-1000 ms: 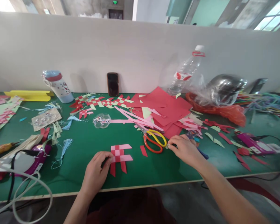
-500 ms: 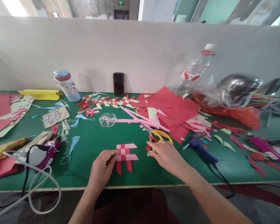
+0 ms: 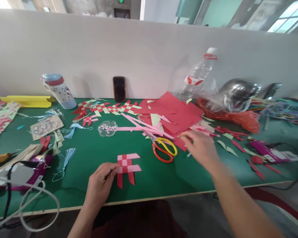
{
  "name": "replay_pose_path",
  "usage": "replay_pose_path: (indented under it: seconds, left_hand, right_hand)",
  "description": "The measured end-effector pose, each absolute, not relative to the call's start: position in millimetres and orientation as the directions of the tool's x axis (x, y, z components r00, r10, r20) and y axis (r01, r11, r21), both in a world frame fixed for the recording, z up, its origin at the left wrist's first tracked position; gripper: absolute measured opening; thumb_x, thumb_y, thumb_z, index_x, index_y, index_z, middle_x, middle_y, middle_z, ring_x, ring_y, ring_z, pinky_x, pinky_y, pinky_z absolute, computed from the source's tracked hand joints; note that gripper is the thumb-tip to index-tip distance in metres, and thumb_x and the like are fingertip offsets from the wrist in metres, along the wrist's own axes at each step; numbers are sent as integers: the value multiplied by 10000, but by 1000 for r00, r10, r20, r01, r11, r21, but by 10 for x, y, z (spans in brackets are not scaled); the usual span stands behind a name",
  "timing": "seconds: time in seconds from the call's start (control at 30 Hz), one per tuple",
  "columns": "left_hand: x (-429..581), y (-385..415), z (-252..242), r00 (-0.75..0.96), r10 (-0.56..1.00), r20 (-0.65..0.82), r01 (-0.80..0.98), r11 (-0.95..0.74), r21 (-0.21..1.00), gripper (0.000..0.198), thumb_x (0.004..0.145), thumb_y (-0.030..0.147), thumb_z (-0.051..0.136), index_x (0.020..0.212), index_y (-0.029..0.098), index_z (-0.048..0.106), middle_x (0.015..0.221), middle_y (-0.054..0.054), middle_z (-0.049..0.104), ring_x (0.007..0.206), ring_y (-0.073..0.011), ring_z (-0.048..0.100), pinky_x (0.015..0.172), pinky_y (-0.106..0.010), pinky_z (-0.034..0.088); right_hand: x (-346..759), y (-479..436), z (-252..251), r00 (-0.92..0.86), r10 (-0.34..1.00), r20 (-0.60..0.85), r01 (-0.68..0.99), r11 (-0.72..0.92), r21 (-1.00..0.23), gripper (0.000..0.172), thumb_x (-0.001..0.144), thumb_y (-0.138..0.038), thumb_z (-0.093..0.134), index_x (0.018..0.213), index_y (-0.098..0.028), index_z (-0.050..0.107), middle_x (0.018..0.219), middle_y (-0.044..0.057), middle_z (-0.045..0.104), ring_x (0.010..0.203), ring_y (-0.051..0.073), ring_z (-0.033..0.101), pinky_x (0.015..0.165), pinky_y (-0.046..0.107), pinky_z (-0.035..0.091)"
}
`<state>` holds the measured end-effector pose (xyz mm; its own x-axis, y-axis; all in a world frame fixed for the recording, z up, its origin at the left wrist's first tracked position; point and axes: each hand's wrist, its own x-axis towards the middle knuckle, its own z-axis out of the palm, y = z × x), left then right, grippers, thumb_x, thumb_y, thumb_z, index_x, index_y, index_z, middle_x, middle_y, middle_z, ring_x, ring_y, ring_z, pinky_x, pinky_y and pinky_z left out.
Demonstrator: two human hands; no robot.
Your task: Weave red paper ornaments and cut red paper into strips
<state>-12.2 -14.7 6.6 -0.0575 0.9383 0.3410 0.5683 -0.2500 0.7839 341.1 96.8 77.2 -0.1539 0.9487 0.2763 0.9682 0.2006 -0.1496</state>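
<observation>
1. Now, the left hand [image 3: 100, 183] is resting half-curled, pressing against the woven red-and-pink paper piece [image 3: 126, 165] on the green tabletop [image 3: 89, 172].
2. Meanwhile, the right hand [image 3: 200, 148] is hovering, blurred, above the red paper sheets [image 3: 178, 112]; whether it is gripping anything, I cannot tell.
3. Orange-and-yellow scissors [image 3: 164, 150] are lying just beside it.

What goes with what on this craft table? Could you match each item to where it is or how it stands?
Items:
1. Scissors
2. Woven red and pink paper piece
3. Phone
4. Plastic bottle

Places:
A. Propped upright against the white wall
B. Tilted, with its white cap uppermost
C. Under the fingers of the left hand
D. Lying at the edge of the red paper pile

Pairs: 1-D, 2-C, 3-A, 4-B
</observation>
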Motion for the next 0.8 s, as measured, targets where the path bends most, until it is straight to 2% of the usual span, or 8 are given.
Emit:
replay_pose_path:
  seconds: [0.07, 0.17, 0.3, 0.37, 0.5, 0.57, 0.67, 0.8]
  left_hand:
    - [-131, -141, 55, -75, 940, 333, 580, -231, 781, 176, 920, 328, 550, 882, 251, 704, 885, 9, 737, 810, -144, 681, 752, -229, 531]
    - [-145, -131, 39, -96, 947, 308, 599, -192, 777, 195, 909, 369, 554, 897, 254, 711, 880, 10, 746, 785, -146, 692, 729, -224, 538]
    - [-138, -141, 55, -156, 959, 236, 596, -99, 797, 251, 911, 410, 526, 929, 242, 711, 883, -2, 755, 810, -158, 709, 738, -229, 544]
    - [-125, -151, 69, -178, 962, 208, 589, -65, 805, 270, 913, 420, 513, 939, 238, 710, 882, -5, 755, 820, -160, 710, 751, -232, 543]
    - [-126, -158, 64, -198, 964, 176, 572, -32, 820, 290, 896, 452, 523, 941, 236, 712, 890, -8, 757, 841, -166, 708, 785, -242, 541]
    - [-142, -155, 51, -220, 964, 147, 546, -3, 838, 304, 880, 473, 538, 943, 231, 711, 893, -11, 760, 845, -171, 709, 780, -243, 544]
    - [-161, -153, 52, -245, 964, 104, 499, 33, 866, 316, 858, 487, 562, 938, 221, 711, 906, -20, 762, 819, -172, 709, 733, -236, 551]
    - [-151, -157, 76, -319, 942, 106, 374, 23, 927, 304, 839, 477, 589, 896, 200, 699, 914, -37, 756, 829, -169, 701, 762, -239, 553]
  right_hand:
    - [3780, 1193, 864, 34, 957, 289, 994, -3, -105, 233, 917, -325, 481, 988, -225, 678, 1028, 98, 710, 993, 268, 589, 859, 372, 388]
    - [4203, 1457, 913, 120, 962, 244, 990, -99, -98, 276, 901, -294, 481, 1035, -169, 686, 1079, 177, 691, 972, 303, 593, 792, 390, 393]
    - [4459, 1498, 883, 141, 966, 218, 987, -120, -108, 403, 901, -350, 480, 1184, -99, 620, 1171, 245, 635, 1020, 342, 585, 799, 407, 405]
    - [4486, 1357, 849, 149, 961, 233, 985, -124, -119, 420, 910, -389, 453, 1205, -127, 597, 1187, 222, 626, 1029, 341, 590, 802, 402, 418]
    - [4404, 905, 680, 122, 988, 99, 979, -104, -173, 337, 897, -469, 471, 1003, -188, 624, 925, 130, 693, 802, 275, 654, 677, 353, 447]
    - [4331, 712, 546, 104, 992, 67, 981, -91, -171, 344, 842, -480, 553, 1000, -178, 604, 956, 134, 689, 799, 276, 661, 662, 349, 457]
    - [4254, 561, 368, 127, 982, 139, 987, -112, -113, 401, 821, -437, 559, 1099, -149, 570, 1085, 184, 655, 875, 310, 659, 675, 373, 479]
    - [4279, 474, 299, 104, 964, 245, 986, -68, -152, 368, 845, -375, 485, 1135, -169, 578, 1042, 157, 669, 908, 307, 657, 710, 382, 493]
